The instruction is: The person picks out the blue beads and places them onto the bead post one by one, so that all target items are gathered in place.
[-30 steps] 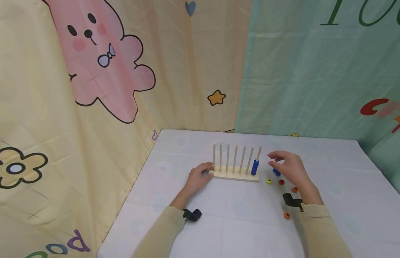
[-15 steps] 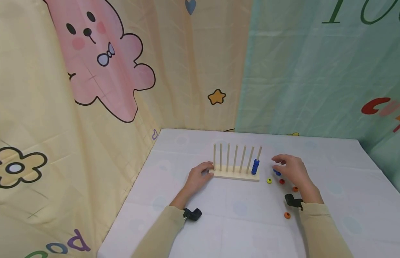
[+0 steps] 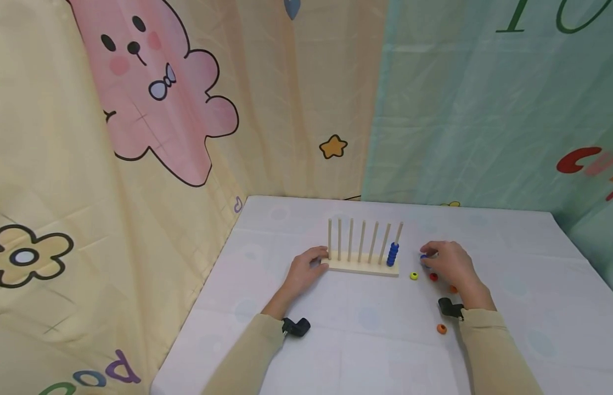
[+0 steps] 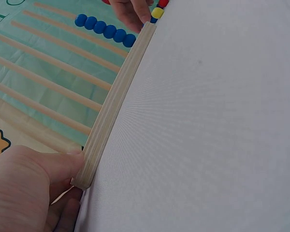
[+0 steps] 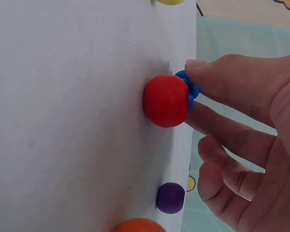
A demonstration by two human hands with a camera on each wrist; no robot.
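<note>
Near the table's middle stands a wooden peg stand (image 3: 363,267) with a row of upright pegs. Several blue beads (image 3: 392,255) are stacked on its rightmost peg; the other pegs are bare. My left hand (image 3: 305,270) grips the left end of the base, the thumb lying along it in the left wrist view. To the right of the stand, my right hand (image 3: 453,266) pinches a blue bead (image 5: 182,75) between thumb and index finger, low over the table. More blue shows just beside it, partly hidden behind a red bead (image 5: 165,100) in the right wrist view.
Loose beads lie around the right hand: a yellow bead (image 3: 414,276), an orange bead (image 3: 453,289), another orange bead (image 3: 442,329) closer to me, and a purple bead (image 5: 170,197). Printed curtains (image 3: 296,109) hang behind the white table (image 3: 355,340).
My right hand has moved slightly right and down from beside the stand to the loose blue beads, and its fingers have closed on one. The left hand stays at the base.
</note>
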